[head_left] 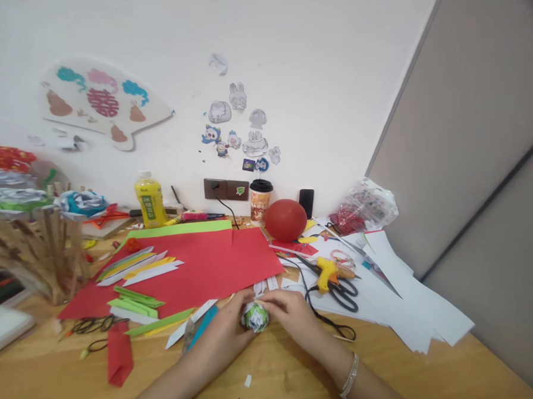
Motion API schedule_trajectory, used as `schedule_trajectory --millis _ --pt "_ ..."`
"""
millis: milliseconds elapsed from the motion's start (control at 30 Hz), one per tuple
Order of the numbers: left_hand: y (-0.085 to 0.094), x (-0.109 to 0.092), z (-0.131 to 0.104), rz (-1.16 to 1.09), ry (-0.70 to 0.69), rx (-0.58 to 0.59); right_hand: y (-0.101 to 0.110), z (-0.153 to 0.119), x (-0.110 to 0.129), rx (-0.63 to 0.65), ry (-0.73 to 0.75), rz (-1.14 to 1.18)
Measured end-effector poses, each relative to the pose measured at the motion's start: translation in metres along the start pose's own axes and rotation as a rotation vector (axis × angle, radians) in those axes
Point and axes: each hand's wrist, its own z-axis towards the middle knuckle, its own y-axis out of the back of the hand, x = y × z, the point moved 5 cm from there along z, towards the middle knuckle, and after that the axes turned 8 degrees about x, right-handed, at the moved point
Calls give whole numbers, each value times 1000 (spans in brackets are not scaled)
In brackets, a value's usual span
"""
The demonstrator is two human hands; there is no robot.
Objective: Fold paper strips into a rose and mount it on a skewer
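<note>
A small ball of folded green and white paper (pixel 255 318) is held between both hands near the table's front. My left hand (pixel 229 324) wraps round its left side, with the thumb underneath. My right hand (pixel 289 314) pinches at the top right of the ball, its fingertips pressed together on a white paper edge. Red paper sheets (pixel 209 262) lie just beyond the hands. Folded white and yellow strips (pixel 153 271) and green strips (pixel 136 303) rest to the left.
A yellow glue gun (pixel 325 274) and black-handled scissors (pixel 344 294) lie right on white paper (pixel 400 290). Behind stand a red balloon (pixel 285 220), a lidded cup (pixel 260 202) and a yellow bottle (pixel 150 200). Wooden sticks (pixel 53 254) fill a container at left.
</note>
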Motion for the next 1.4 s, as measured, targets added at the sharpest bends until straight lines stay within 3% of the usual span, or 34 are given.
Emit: schedule_trajectory --millis 100,233,333,467,600,733,867,933,1100,1300,1400 --pt "-5 0 -2 12 -96 19 -2 0 0 -34 -8 2" --pt "-13 15 -1 -79 -95 0 -5 0 -1 -96 -21 96" --pt "-20 23 2 -360 -40 91 -5 0 -1 -126 -35 235" --pt "-22 9 3 -784 -58 180 -4 -2 2 -154 -6 378" --pt "-29 -3 -5 -1055 96 236 -5 -5 4 -274 -10 480" --pt "-39 -4 -13 -1266 290 94 -12 -7 11 -298 -7 502" --pt "-43 -8 -14 -1204 324 148 -11 -8 15 -279 32 477" --pt "-37 -7 -13 -1110 311 85 -6 -9 14 -280 17 434" --pt "-22 0 -13 -837 366 -82 -9 -8 12 -48 -105 400" --pt "-17 9 -13 -800 391 -209 -14 -9 32 66 86 93" --pt "-15 9 -15 -793 420 -208 -17 -12 33 70 137 3"
